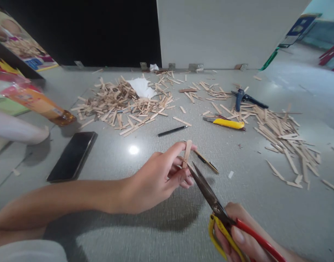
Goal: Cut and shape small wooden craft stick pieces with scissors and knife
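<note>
Fingers (180, 160) of the left hand (156, 180) pinched a short wooden stick (187, 153) upright at centre frame, seemingly to present its lower end to the blades; the right hand (241, 236), lower right, gripped the handles of scissors (210, 194), blades parted around the stick's base; loose sticks (120, 102) lay heaped at upper centre, a phone (72, 156) at left.
</note>
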Available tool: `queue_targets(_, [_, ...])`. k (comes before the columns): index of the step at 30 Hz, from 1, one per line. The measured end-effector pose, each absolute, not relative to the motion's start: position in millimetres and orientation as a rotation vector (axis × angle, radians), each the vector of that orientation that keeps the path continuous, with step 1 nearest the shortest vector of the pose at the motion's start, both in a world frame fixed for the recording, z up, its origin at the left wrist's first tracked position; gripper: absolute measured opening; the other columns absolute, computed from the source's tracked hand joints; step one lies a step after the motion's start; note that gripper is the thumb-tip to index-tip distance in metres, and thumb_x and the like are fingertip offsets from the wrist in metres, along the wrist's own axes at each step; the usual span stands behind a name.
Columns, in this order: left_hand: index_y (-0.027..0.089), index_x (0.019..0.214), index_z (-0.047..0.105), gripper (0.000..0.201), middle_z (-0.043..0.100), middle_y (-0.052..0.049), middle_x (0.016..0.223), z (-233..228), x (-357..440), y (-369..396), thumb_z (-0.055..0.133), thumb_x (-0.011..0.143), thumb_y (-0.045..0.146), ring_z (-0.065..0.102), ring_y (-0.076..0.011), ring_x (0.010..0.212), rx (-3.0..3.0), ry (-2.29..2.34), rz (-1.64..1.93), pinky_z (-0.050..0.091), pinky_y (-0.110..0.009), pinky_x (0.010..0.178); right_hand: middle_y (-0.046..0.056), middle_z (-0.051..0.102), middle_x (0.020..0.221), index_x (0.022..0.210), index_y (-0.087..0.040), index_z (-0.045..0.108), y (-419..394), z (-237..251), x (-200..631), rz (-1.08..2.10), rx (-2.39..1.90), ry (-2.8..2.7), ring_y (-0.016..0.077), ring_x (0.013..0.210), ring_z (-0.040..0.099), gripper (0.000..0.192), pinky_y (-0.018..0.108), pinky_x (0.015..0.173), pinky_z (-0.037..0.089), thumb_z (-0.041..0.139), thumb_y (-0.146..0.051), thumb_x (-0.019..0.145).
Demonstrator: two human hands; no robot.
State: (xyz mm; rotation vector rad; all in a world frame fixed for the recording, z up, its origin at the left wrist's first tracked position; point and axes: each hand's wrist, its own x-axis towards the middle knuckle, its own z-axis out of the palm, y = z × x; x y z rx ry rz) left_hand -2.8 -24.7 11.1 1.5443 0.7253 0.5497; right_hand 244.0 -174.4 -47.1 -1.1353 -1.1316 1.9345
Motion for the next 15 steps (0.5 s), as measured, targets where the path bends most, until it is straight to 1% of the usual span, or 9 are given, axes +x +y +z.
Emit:
queue_targets(4, [0.017,0.141,0.053,0.035,0.078,-0.006,0.094,9.3,-4.4,-24.5,0.056,0.106,0.018,0.083,-0.0199,0.083,1.615,0.713,0.54,0.071,-0.03,0.078,-0.003,0.052,0.072,0.09,-0.025,0.053,-172.0,-46.3,244.3,1.959,-1.193,-1.095,0.0091,0.05,0.041,0.056,0.024,0.047,0.031,0.052,-0.08,0.102])
queue_targets(8, [0.016,0.144,0.053,0.038,0.078,-0.006,0.091,6.7,-4.9,-26.5,0.057,0.106,0.019,0.084,-0.0203,0.084,1.647,0.73,0.533,0.071,-0.029,0.078,-0.005,0.048,0.066,0.084,-0.024,0.052,-162.3,-34.6,241.3,2.008,-1.267,-1.133,0.0081,0.047,0.04,0.066,0.023,0.043,0.028,0.05,-0.089,0.097])
queue_targets(10, [0.016,0.145,0.053,0.039,0.077,-0.006,0.092,6.2,-4.7,-27.1,0.056,0.106,0.02,0.084,-0.0199,0.084,1.65,0.739,0.542,0.071,-0.028,0.078,-0.007,0.044,0.06,0.08,-0.023,0.051,-158.0,-28.7,239.2,2.033,-1.275,-1.169,0.007,0.045,0.039,0.07,0.022,0.042,0.027,0.047,-0.091,0.096])
queue_targets(13, [0.016,0.145,0.052,0.039,0.077,-0.005,0.092,5.3,-4.4,-26.7,0.055,0.106,0.02,0.084,-0.0197,0.084,1.663,0.734,0.544,0.071,-0.028,0.077,-0.009,0.042,0.053,0.076,-0.023,0.049,-159.1,-32.4,238.9,2.003,-1.231,-1.189,0.0051,0.041,0.035,0.068,0.021,0.042,0.025,0.047,-0.085,0.102])
queue_targets(15, [0.017,0.144,0.052,0.038,0.077,-0.005,0.091,4.1,-4.6,-25.7,0.054,0.107,0.021,0.084,-0.0196,0.083,1.681,0.735,0.537,0.071,-0.028,0.077,-0.009,0.043,0.053,0.074,-0.023,0.048,-164.7,-42.5,241.1,1.977,-1.221,-1.168,0.0044,0.04,0.033,0.066,0.021,0.041,0.025,0.047,-0.082,0.104])
